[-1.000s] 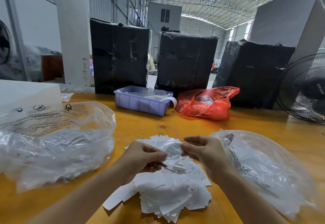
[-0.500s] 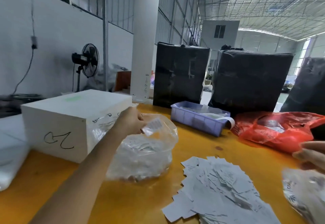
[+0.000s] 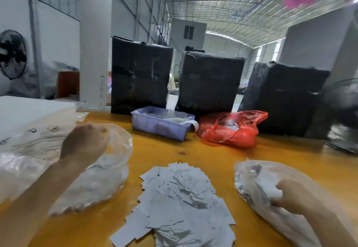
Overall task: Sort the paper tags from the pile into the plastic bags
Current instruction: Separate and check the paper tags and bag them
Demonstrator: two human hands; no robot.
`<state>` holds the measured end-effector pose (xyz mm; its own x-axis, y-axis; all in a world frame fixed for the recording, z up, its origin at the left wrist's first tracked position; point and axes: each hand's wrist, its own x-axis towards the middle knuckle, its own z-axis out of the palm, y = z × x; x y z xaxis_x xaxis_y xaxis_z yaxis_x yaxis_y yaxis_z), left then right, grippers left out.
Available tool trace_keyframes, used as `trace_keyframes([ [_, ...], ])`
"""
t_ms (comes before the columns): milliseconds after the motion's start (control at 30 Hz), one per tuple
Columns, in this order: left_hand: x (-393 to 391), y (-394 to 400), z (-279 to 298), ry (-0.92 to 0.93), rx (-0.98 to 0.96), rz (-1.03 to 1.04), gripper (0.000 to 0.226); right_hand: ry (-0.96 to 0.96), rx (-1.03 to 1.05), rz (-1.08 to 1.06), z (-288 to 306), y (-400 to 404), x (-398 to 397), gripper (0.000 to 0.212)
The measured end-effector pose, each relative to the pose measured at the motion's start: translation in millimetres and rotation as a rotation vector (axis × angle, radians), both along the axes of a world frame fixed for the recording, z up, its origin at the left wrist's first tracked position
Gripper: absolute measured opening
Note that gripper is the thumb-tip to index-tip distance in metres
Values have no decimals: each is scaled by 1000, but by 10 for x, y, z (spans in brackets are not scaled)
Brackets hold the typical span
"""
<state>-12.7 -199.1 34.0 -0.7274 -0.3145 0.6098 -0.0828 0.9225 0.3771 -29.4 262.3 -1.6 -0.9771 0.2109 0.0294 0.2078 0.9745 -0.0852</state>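
Now one tag pile [image 3: 180,206], two clear bags [image 3: 108,173] [image 3: 257,186], left hand [image 3: 83,144] fingers hidden, right hand [image 3: 294,196] pinching tags.

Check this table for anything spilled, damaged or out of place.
Nothing stands out. The paper tags lie in one loose pile on the table, between the two clear plastic bags, none fallen off.

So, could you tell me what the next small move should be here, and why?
Probably let go of the tag: the right hand is at the mouth of the right plastic bag, pinching a white paper tag, while the pile still waits.
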Motion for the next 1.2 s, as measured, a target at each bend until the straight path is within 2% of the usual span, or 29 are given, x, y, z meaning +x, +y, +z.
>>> trace_keyframes([
  [100, 91, 671, -75, 58, 96, -342, 7, 42, -105, -3, -44, 124, 17, 11],
  [133, 105, 841, -160, 52, 151, -419, 10, 88, -164, -33, -42, 170, 29, 9],
  [233, 170, 1296, -418, -32, 285, -616, 34, 222, -351, -85, -4, 269, 51, 9],
  [367, 185, 1572, -716, -67, 276, -797, 72, 278, -423, -111, 1, 340, 39, 16],
  [467, 185, 1590, -813, -57, 256, -825, 86, 339, -640, -120, 45, 323, 54, 12],
  [667, 213, 1613, -834, -27, 372, -723, 70, 422, -1079, -106, 228, 295, 106, 13],
  [800, 188, 1621, -837, -95, 501, -683, 52, 587, -963, -61, 357, 271, 127, 17],
  [833, 195, 1620, -818, -124, 551, -693, 48, 592, -1005, -28, 405, 246, 147, 17],
  [900, 183, 1621, -811, -189, 628, -739, 37, 539, -1227, 87, 517, 154, 201, 12],
  [1000, 233, 1680, -733, -295, 839, -827, 4, 355, -1512, 296, 660, -110, 303, 11],
  [1067, 243, 1753, -696, -359, 992, -889, 26, 214, -1552, 420, 666, -347, 364, 15],
  [1200, 259, 1814, -617, -483, 1415, -917, 46, 37, -1356, 563, 453, -910, 425, 17],
])
